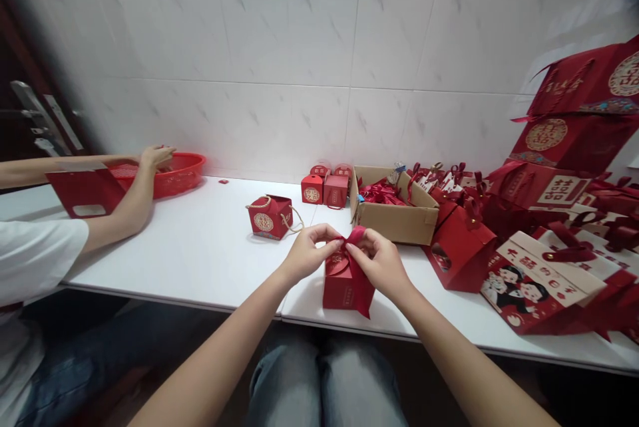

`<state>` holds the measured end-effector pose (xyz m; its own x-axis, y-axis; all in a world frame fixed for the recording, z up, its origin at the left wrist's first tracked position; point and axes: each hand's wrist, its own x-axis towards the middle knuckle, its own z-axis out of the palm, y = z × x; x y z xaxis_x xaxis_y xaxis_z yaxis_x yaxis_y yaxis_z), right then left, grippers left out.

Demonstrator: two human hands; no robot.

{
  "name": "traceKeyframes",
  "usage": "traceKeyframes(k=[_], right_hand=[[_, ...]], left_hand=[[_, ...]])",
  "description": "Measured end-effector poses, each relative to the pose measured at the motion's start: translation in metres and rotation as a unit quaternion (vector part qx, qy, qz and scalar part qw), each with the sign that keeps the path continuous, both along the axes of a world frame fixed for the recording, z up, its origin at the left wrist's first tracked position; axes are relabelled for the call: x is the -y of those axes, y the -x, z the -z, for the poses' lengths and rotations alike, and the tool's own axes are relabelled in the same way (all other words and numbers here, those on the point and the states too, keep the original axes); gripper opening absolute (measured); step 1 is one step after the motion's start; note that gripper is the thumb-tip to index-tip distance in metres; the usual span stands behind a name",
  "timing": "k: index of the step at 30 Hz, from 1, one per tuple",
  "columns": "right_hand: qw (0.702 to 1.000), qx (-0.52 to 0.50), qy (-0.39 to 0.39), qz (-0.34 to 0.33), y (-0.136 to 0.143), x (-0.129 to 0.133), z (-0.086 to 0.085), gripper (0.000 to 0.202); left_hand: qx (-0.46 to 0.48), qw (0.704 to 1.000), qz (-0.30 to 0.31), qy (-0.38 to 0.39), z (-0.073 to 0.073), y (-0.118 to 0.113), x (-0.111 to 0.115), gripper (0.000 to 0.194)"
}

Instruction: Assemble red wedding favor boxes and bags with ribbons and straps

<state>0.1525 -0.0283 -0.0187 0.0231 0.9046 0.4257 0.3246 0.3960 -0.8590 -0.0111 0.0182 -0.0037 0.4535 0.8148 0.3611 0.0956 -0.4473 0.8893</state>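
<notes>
A small red gift box (341,288) stands upright near the front edge of the white table, right in front of me. Dark red ribbon (360,281) runs over its top, with one tail hanging down the right front. My left hand (310,253) pinches the ribbon at the top left of the box. On the other side, my right hand (380,261) grips a loop of the same ribbon between thumb and fingers. Both hands meet just above the box's lid; the knot itself is partly hidden by the fingers.
A red box with rope handles (269,217) stands left of centre. Behind are small red boxes (336,189) and a cardboard carton (399,224) of red ribbons. Many gift boxes (544,281) crowd the right. At left, another person's hand (158,155) reaches into a red basket (187,177).
</notes>
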Motion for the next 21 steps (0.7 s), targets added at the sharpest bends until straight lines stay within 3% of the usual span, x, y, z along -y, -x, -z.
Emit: traceKeyframes(k=[3, 7, 10, 13, 16, 21], right_hand=[[0.998, -0.053, -0.010, 0.017, 0.0014, -0.0003, 0.0021, 0.024], [0.999, -0.046, -0.005, 0.001, -0.0003, -0.0001, 0.0007, 0.029], [0.999, -0.025, -0.022, -0.014, -0.0027, 0.0006, -0.0015, 0.025], [0.999, -0.017, -0.041, -0.017, -0.0035, 0.0017, -0.0007, 0.012], [0.998, -0.012, -0.054, 0.005, -0.0026, 0.0030, 0.0021, 0.009], [0.996, 0.006, -0.082, 0.044, -0.0014, 0.0053, 0.0030, 0.011]], left_hand=[[0.019, 1.000, 0.010, 0.001, 0.0013, -0.0030, 0.0035, 0.018], [0.011, 1.000, 0.004, -0.016, -0.0046, -0.0046, 0.0071, 0.016], [-0.005, 1.000, 0.001, -0.029, -0.0078, -0.0044, 0.0065, 0.024], [-0.012, 1.000, -0.012, -0.016, -0.0064, -0.0053, 0.0052, 0.014], [-0.012, 0.999, -0.033, -0.015, -0.0027, -0.0071, 0.0059, 0.009], [-0.032, 0.995, -0.046, -0.082, 0.0003, -0.0079, 0.0096, 0.007]])
